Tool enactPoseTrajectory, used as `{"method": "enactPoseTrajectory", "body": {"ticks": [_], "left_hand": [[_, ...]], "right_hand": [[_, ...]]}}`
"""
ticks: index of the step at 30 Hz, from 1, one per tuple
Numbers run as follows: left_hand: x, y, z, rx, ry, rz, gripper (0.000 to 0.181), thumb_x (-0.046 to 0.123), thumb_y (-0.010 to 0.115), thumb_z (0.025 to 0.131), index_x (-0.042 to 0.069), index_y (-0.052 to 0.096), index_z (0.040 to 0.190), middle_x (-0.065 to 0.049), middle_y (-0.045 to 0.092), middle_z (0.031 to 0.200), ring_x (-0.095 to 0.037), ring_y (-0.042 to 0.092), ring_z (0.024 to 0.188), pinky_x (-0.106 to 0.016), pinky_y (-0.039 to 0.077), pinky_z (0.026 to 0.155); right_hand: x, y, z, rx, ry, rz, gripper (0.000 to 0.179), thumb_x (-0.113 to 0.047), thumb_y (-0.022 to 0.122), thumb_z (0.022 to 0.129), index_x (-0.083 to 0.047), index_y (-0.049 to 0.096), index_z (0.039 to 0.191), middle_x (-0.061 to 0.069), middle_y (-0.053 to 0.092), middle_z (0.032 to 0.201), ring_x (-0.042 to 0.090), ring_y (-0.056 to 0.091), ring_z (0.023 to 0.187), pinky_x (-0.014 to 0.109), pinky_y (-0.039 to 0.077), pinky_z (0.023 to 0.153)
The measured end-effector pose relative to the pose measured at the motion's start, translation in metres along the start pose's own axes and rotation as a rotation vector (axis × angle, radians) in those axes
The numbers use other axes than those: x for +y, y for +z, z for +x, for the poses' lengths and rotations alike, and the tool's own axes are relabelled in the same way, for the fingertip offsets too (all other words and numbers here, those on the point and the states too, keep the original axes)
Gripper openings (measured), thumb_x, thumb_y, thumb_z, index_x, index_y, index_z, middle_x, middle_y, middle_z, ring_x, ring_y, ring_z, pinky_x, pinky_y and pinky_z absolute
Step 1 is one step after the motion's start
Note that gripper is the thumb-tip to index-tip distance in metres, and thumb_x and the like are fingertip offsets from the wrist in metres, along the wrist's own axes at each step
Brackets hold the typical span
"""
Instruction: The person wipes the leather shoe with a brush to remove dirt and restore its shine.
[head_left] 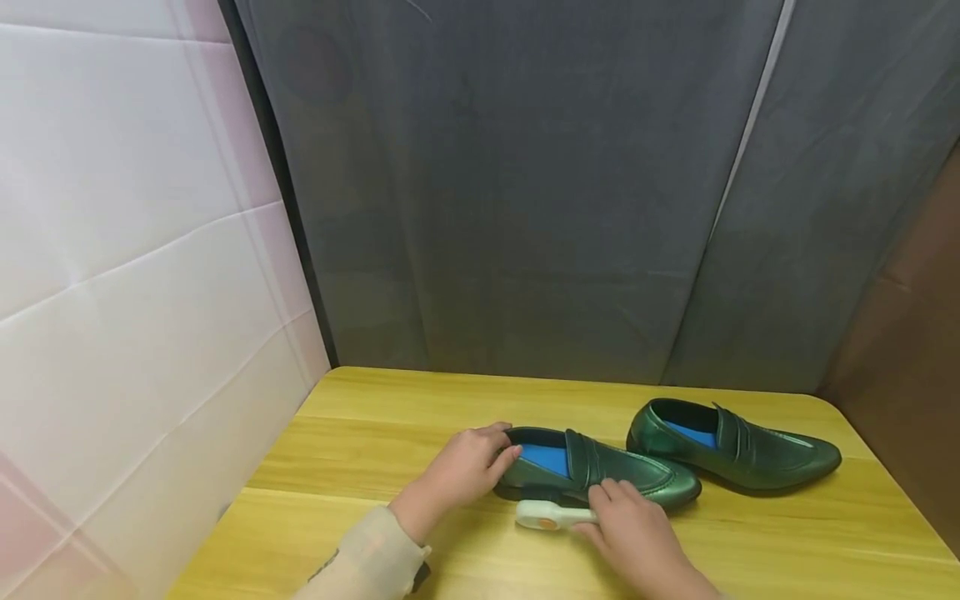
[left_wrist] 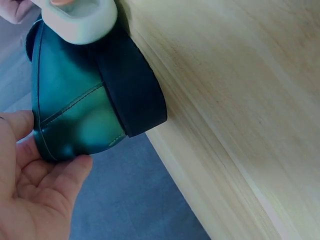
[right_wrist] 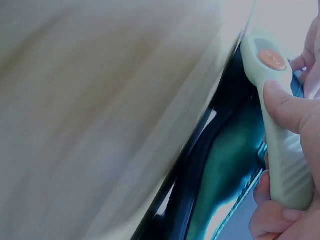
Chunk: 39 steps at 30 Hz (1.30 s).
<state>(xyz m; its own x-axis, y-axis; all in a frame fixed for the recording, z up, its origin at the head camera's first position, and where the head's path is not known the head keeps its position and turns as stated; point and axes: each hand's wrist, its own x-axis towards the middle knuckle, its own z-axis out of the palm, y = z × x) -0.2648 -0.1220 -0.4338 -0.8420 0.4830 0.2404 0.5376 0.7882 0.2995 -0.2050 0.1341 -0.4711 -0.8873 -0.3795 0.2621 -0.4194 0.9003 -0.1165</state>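
The left hand [head_left: 467,462] pinches the heel of a glossy green, leather-like, pointed-toe loafer [head_left: 633,468] on the yellow wood-grain table [head_left: 360,442]. The right hand [head_left: 633,529] grips a smooth pale-green tool [head_left: 557,513], round-headed and rib-handled, just beside the loafer.

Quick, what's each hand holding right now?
Left hand: closed on the nearer green shoe, at its heel end.
Right hand: closed around a pale green tool.

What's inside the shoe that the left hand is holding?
A blue insole shows through the opening of the shoe. The shoe's top covers the toe end, so whatever lies in there cannot be seen.
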Motion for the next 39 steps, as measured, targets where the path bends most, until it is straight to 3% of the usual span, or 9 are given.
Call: {"method": "enactPoseTrajectory", "body": {"ticks": [8,12,18,22,29,36,39], "left_hand": [[-0.001,-0.001,0.001,-0.012,0.000,-0.011,0.030,0.033,0.055,0.105,0.011,0.074,0.098,-0.015,0.066,0.135,-0.022,0.074,0.091,-0.035,0.061,0.083],[-0.001,-0.002,0.002,-0.006,-0.005,-0.020,0.031,0.034,0.057,0.104,0.010,0.076,0.101,-0.015,0.066,0.134,-0.024,0.075,0.094,-0.037,0.061,0.086],[-0.002,0.000,0.003,0.006,0.009,-0.014,0.030,0.032,0.057,0.104,0.011,0.074,0.094,-0.016,0.067,0.132,-0.024,0.074,0.090,-0.036,0.061,0.082],[-0.002,-0.001,0.003,0.009,0.016,-0.014,0.030,0.033,0.056,0.105,0.012,0.074,0.092,-0.016,0.067,0.132,-0.023,0.074,0.089,-0.033,0.060,0.079],[-0.003,-0.002,0.003,0.003,0.018,-0.025,0.030,0.032,0.057,0.104,0.011,0.075,0.094,-0.017,0.067,0.133,-0.011,0.066,0.063,-0.027,0.057,0.072],[-0.004,-0.002,0.002,-0.008,0.034,-0.021,0.029,0.030,0.057,0.104,0.010,0.077,0.097,-0.018,0.066,0.133,-0.005,0.060,0.055,-0.027,0.057,0.071],[-0.002,-0.002,0.003,-0.002,0.032,-0.006,0.028,0.030,0.057,0.104,0.011,0.077,0.098,-0.017,0.067,0.133,-0.010,0.067,0.064,-0.032,0.060,0.077]], "right_hand": [[-0.015,0.005,0.012,0.092,-0.077,-0.041,0.042,-0.053,0.078,0.080,-0.015,0.064,0.087,-0.006,0.054,0.079,0.012,0.053,0.074,0.029,0.049,0.054],[-0.024,0.004,0.017,0.127,-0.114,-0.052,0.043,-0.054,0.078,0.080,-0.013,0.065,0.087,-0.006,0.053,0.079,0.012,0.053,0.073,0.027,0.048,0.052],[-0.035,0.002,0.023,0.190,-0.133,-0.069,0.046,-0.056,0.076,0.081,-0.012,0.064,0.087,-0.004,0.053,0.079,0.012,0.049,0.070,0.025,0.044,0.047],[-0.037,0.001,0.025,0.192,-0.112,-0.068,0.046,-0.057,0.075,0.081,-0.012,0.063,0.087,-0.004,0.052,0.078,0.011,0.046,0.068,0.024,0.042,0.047],[-0.038,-0.003,0.027,0.209,-0.081,-0.053,0.046,-0.058,0.073,0.082,-0.013,0.063,0.087,-0.005,0.054,0.078,0.010,0.047,0.068,0.023,0.042,0.048],[-0.028,-0.014,0.022,0.135,-0.009,0.016,0.043,-0.057,0.072,0.085,-0.015,0.066,0.089,-0.007,0.054,0.079,0.009,0.048,0.071,0.025,0.046,0.053],[-0.016,-0.020,0.016,0.097,0.040,0.078,0.039,-0.055,0.074,0.084,-0.017,0.064,0.087,-0.009,0.050,0.077,0.008,0.046,0.071,0.024,0.043,0.056]]}}
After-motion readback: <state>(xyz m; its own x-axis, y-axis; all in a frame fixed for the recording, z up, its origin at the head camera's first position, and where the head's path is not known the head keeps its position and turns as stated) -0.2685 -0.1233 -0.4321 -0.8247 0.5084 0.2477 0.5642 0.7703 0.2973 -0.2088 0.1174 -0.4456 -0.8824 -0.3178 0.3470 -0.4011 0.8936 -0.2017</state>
